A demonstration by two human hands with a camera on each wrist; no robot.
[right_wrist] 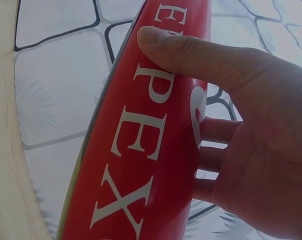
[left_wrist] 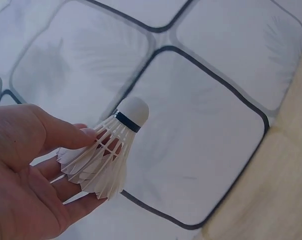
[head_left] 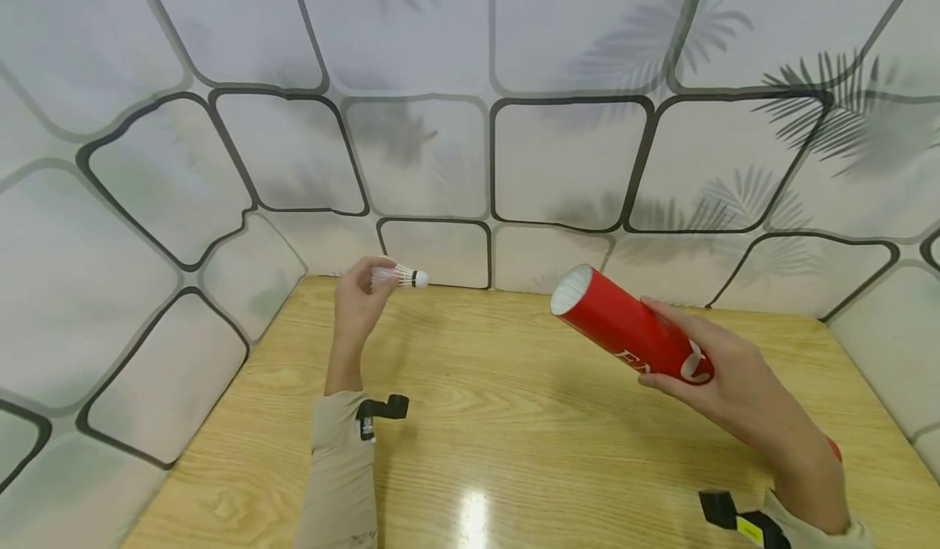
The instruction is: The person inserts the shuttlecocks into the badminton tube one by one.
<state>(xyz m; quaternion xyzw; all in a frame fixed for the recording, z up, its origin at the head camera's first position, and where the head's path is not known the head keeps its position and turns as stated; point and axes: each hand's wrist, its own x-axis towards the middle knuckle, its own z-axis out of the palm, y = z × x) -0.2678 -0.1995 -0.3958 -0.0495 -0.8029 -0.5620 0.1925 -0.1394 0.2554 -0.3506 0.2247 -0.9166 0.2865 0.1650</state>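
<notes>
My left hand (head_left: pixel 361 300) pinches a white shuttlecock (head_left: pixel 402 276) by its feather skirt, above the far left part of the table. The cork, with a dark band below it, points right in the head view. In the left wrist view the thumb lies on the shuttlecock (left_wrist: pixel 111 150) and the fingers are behind the feathers. My right hand (head_left: pixel 742 378) grips a red shuttlecock tube (head_left: pixel 624 320) with white lettering, held tilted above the table. The tube's open mouth faces up and left. Deeper inside, the tube is hidden.
The wood-grain table (head_left: pixel 470 418) reaches back to a wall covering (head_left: pixel 565 166) patterned with dark outlines and leaf shadows. Part of a small red thing (head_left: pixel 834 449) shows behind my right wrist; its kind cannot be told. Light glares on the table's near middle.
</notes>
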